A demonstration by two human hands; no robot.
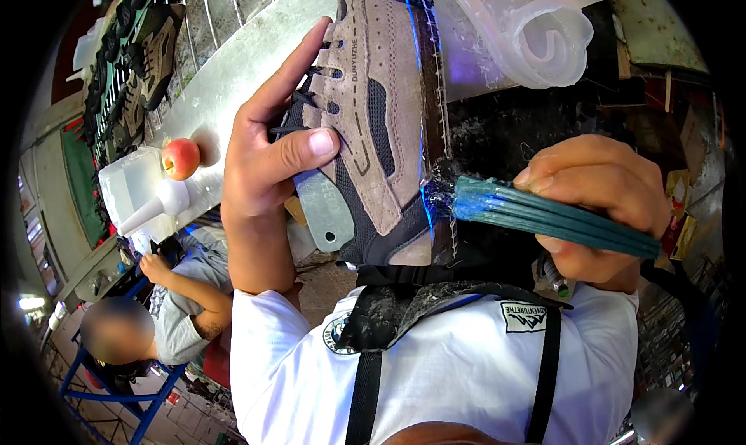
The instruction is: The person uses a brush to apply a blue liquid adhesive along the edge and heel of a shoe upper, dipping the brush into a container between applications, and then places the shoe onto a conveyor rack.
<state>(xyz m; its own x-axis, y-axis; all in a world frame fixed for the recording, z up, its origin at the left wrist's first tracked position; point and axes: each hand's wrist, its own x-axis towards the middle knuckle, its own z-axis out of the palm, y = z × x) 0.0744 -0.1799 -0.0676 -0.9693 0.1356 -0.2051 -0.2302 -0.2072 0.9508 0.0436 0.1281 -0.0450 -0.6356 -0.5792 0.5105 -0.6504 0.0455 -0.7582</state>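
Suede shoe (pixel 381 111) gripped, bristly teal brush (pixel 544 216)

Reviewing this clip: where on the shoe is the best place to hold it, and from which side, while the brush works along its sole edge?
Probably the laced upper of the shoe, from the person's left, as the left hand does: thumb across the suede side, fingers over the laces. That side faces away from the sole edge where the brush in the right hand touches, so the grip stays clear of the bristles.
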